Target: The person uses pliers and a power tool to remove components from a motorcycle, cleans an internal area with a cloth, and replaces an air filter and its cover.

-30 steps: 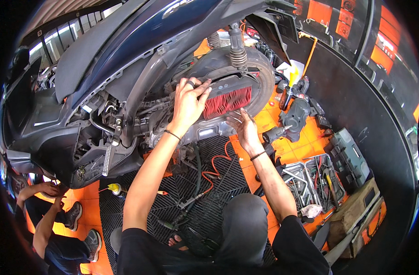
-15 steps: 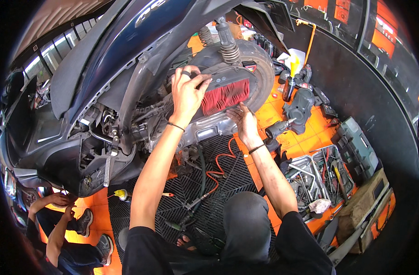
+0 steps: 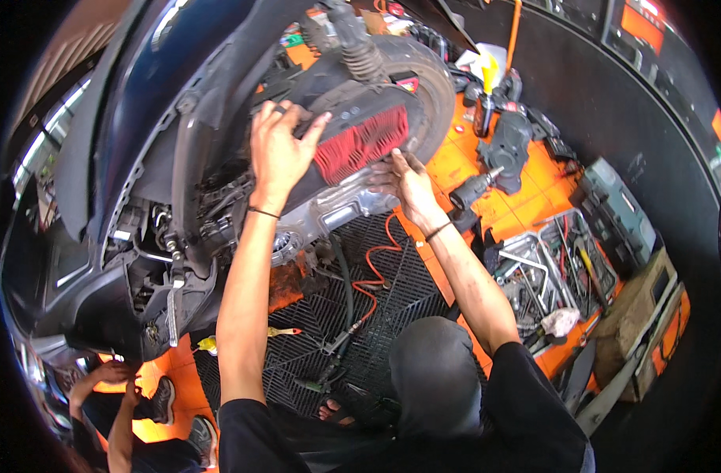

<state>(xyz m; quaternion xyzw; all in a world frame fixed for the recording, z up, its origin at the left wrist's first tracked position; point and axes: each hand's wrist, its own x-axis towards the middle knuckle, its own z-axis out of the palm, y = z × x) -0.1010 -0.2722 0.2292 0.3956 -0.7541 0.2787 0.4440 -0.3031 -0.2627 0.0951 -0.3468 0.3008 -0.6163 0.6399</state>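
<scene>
A red pleated air filter (image 3: 362, 145) with a black border sits at the black housing beside the scooter's rear wheel (image 3: 433, 94). My left hand (image 3: 282, 154) is at the filter's left end, its thumb spread from the bent fingers; the fingertips' contact with the black edge is partly hidden. Along the lower edge of the filter is my right hand (image 3: 408, 183), fingers extended and apart, tips near or touching the border. Neither hand visibly grips anything. Below the filter runs a grey metal engine casing (image 3: 329, 217).
A tray of tools (image 3: 546, 272) lies on the orange tiles at right, near a grey-green case (image 3: 616, 213) and a black plastic cover (image 3: 509, 146). A red coiled hose (image 3: 370, 272) crosses the black mat (image 3: 408, 276). Another person's hands (image 3: 116, 374) show at lower left.
The view has shifted, so the scooter and filter appear further left. My left thumb has spread away from its fingers. My right hand stays at the filter's lower edge.
</scene>
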